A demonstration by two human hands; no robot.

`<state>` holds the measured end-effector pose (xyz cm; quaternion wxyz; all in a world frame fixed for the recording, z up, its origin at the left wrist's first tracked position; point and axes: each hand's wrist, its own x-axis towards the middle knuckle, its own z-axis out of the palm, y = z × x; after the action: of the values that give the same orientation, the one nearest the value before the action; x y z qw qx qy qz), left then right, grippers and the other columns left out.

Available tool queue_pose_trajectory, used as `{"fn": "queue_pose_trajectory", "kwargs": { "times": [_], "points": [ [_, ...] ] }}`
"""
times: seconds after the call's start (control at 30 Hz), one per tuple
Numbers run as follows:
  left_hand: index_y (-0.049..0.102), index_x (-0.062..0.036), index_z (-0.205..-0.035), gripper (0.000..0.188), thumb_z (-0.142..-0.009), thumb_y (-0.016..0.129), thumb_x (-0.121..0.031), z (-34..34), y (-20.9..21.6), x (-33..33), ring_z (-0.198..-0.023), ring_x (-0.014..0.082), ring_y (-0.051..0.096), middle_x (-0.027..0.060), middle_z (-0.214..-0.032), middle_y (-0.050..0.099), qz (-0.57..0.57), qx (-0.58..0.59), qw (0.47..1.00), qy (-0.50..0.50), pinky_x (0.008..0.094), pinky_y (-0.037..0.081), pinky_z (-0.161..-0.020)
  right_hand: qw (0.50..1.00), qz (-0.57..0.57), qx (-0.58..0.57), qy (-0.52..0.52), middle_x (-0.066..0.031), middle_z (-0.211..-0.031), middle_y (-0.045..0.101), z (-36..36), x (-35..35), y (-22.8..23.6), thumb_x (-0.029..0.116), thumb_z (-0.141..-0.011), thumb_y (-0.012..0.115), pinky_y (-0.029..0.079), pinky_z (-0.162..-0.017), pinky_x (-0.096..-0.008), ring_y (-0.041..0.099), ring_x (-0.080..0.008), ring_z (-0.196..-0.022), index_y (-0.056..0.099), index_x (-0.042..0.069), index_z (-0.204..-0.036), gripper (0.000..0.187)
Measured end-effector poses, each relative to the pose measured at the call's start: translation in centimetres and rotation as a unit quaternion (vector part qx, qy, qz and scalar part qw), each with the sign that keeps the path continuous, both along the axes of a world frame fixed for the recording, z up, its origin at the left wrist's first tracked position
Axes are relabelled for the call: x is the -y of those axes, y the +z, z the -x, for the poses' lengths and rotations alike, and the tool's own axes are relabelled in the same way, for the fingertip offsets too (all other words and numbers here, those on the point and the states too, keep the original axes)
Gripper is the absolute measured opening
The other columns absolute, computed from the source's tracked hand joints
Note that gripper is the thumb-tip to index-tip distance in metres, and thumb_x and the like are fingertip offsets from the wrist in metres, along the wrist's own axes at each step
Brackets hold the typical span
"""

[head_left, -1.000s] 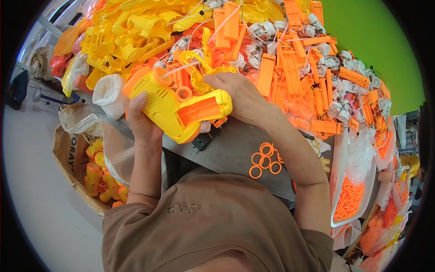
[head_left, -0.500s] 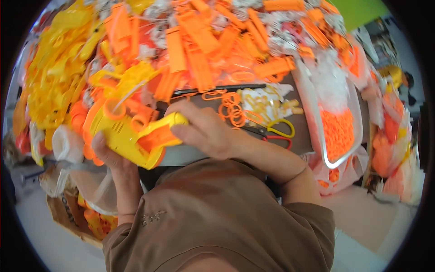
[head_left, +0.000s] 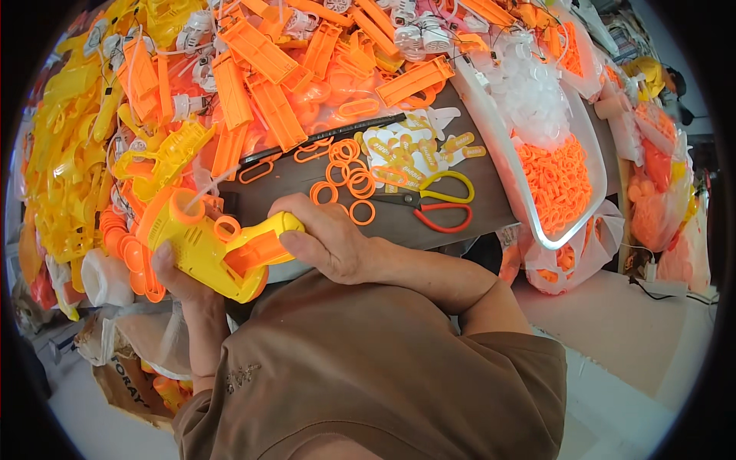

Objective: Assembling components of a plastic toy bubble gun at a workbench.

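Observation:
A yellow plastic toy housing (head_left: 203, 249) with orange parts, shaped like a toy gun or blower, is held over the table's near edge. My left hand (head_left: 184, 280) grips its wide body from below and the left, thumb on the near side. My right hand (head_left: 330, 241) closes on the end of its yellow handle (head_left: 282, 224), beside a long orange recess. Its fingertips are partly hidden. Just beyond my right hand lie several loose orange rings (head_left: 349, 172), and scissors (head_left: 437, 201) with one yellow and one red handle rest to the right.
Yellow shells (head_left: 69, 146) pile up at the left. Orange trays (head_left: 264, 50) and white wired motor units (head_left: 422, 34) heap at the back. A clear bin (head_left: 552, 244) of small orange rings stands right, near yellow-and-white stickers (head_left: 418, 146) and a black rod (head_left: 322, 139). A carton (head_left: 130, 387) sits lower left.
The whole view has shifted, so the table's things appear farther left. Both hands keep their hold on the toy housing, which has barely moved relative to them.

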<state>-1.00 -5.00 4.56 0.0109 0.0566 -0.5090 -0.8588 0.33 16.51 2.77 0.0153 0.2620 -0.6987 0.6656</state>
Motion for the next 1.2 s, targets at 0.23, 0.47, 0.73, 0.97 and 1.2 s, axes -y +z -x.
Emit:
{"fn": "queue_pose_trajectory", "kwargs": {
  "times": [0.23,0.47,0.73,0.97,1.2],
  "points": [
    [0.043,0.0002,-0.121,0.060,-0.074,0.052,-0.036,2.4,2.2,5.3,-0.099,0.0294,0.055,0.0163,-0.112,0.054,0.014,-0.078,0.976,0.203,0.0423,0.046,-0.086,0.980,-0.122,0.134,0.078,-0.0069,-0.076,0.053,-0.2,-2.8,1.1,0.016,-0.087,0.053,0.044,-0.066,-0.0295,0.055,-0.0162,-0.071,0.042,0.004,-0.121,0.037],
    [0.043,-0.0012,-0.122,0.057,-0.074,0.058,-0.027,2.0,1.9,11.6,-0.111,0.0289,0.048,0.0143,-0.119,0.050,-0.019,-0.144,0.948,0.282,0.0442,0.040,-0.095,0.947,-0.319,-0.022,0.034,-0.0103,-0.079,0.058,-1.3,-5.8,-0.1,0.010,-0.082,0.057,0.046,-0.063,-0.0349,0.057,-0.0274,-0.072,0.058,0.004,-0.091,0.012],
    [0.044,-0.0014,-0.121,0.057,-0.074,0.058,-0.029,1.9,0.5,11.2,-0.111,0.0288,0.048,0.0139,-0.120,0.050,-0.092,-0.148,0.966,0.190,0.0442,0.039,-0.096,0.861,-0.413,-0.049,-0.292,-0.0139,-0.078,0.059,2.8,-10.5,-0.3,0.011,-0.078,0.061,0.045,-0.062,-0.0361,0.058,-0.0302,-0.071,0.059,0.000,-0.086,0.014],
    [0.044,-0.0009,-0.122,0.057,-0.074,0.057,-0.030,2.1,0.7,12.5,-0.111,0.0293,0.048,0.0138,-0.120,0.050,-0.076,-0.141,0.963,0.218,0.0453,0.038,-0.096,0.810,-0.463,-0.032,-0.358,-0.0135,-0.083,0.059,3.7,-13.4,-0.6,0.012,-0.078,0.061,0.045,-0.062,-0.0354,0.059,-0.0294,-0.072,0.060,-0.001,-0.088,0.017],
    [0.045,-0.0042,-0.120,0.051,-0.076,0.058,-0.025,2.3,0.2,12.2,-0.112,0.0288,0.047,0.0122,-0.121,0.049,-0.112,-0.145,0.968,0.170,0.0480,0.036,-0.097,0.852,-0.413,-0.058,-0.316,-0.0119,-0.081,0.058,4.4,-11.1,0.3,0.012,-0.078,0.061,0.045,-0.061,-0.0340,0.059,-0.0269,-0.070,0.060,0.000,-0.089,0.017]
  ]
}}
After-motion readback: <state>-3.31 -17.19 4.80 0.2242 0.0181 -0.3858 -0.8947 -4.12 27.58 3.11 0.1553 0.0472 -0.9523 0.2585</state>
